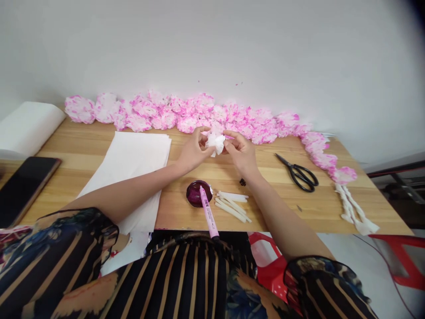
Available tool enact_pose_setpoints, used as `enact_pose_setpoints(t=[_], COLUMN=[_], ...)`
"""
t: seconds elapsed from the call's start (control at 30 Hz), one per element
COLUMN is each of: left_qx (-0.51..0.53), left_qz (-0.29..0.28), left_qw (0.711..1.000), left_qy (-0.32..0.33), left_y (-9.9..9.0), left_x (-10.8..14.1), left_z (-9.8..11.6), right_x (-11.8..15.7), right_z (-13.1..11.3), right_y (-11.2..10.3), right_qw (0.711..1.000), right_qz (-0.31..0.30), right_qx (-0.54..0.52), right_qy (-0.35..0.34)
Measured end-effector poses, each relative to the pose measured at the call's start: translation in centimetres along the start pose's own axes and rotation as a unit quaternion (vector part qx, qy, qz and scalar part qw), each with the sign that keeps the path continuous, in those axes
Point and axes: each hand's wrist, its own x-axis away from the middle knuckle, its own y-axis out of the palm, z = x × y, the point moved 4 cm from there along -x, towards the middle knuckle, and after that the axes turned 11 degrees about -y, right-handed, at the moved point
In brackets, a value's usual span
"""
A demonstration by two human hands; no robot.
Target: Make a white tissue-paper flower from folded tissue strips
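Observation:
Between both hands is a small white tissue-paper flower [216, 142], its layers ruffled and fanned out. My left hand [195, 149] pinches its left side with thumb and fingers. On the other side my right hand [241, 151] grips the flower's edge, fingers closed. Below them sits a small dark bowl [192, 195] with purple inside, and a pink marker [209, 212] leans across its rim. Several white paper sticks [232, 206] lie just right of the bowl. A small cluster of dark bits [242, 182] rests near my right wrist.
A long row of pink-and-white paper flowers [159, 110] runs along the wall, ending in twisted white strips [355, 208] at right. Black scissors [300, 175] lie right of my hands. A stack of white paper [133, 155], a phone [26, 186] and a paper roll [29, 126] are at left.

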Motion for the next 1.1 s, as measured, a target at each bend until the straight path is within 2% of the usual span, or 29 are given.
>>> enact_pose_setpoints(t=[0.13, 0.37, 0.47, 0.53, 0.6, 0.67, 0.73, 0.8, 0.97, 1.1], left_qx=[0.030, 0.001, 0.001, 0.000, -0.017, -0.061, -0.123, -0.174, -0.231, -0.202], left_qz=[-0.018, -0.004, -0.005, 0.019, 0.069, 0.090, 0.079, 0.063, 0.072, 0.061], left_qw=[0.999, 0.999, 0.997, 0.995, 0.990, 0.977, 0.961, 0.948, 0.948, 0.966], left_qy=[0.020, 0.053, 0.082, 0.096, 0.123, 0.181, 0.235, 0.258, 0.208, 0.147], left_y=[0.1, 0.1, -0.3, -0.9, -1.6, -1.8, -1.4, -0.8, -0.2, -0.5], left_x=[0.0, -0.5, -1.1, -1.4, -1.0, -0.1, 1.1, 1.9, 1.9, 1.2], left_z=[0.1, -0.6, -0.9, -0.8, 0.0, 1.3, 2.6, 3.2, 2.8, 2.2], right_x=[0.0, -0.1, -0.2, -0.3, -0.3, -0.2, -0.2, -0.1, 0.1, 0.0], right_z=[-0.1, 0.2, 0.2, 0.1, 0.0, -0.1, -0.2, -0.4, -0.4, 0.0], right_y=[0.2, 0.5, 0.2, -0.1, -0.3, -0.3, -0.2, 0.0, 0.4, 0.6], right_qw=[1.000, 0.999, 0.999, 0.999, 0.998, 0.997, 0.995, 0.995, 0.996, 0.998], right_qz=[-0.014, -0.050, -0.037, -0.014, 0.008, 0.018, 0.019, 0.011, -0.014, -0.031], right_qx=[-0.003, 0.006, -0.018, -0.035, -0.050, -0.067, -0.081, -0.085, -0.075, -0.057], right_qy=[0.000, -0.008, 0.009, 0.021, 0.032, 0.043, 0.050, 0.050, 0.037, 0.021])
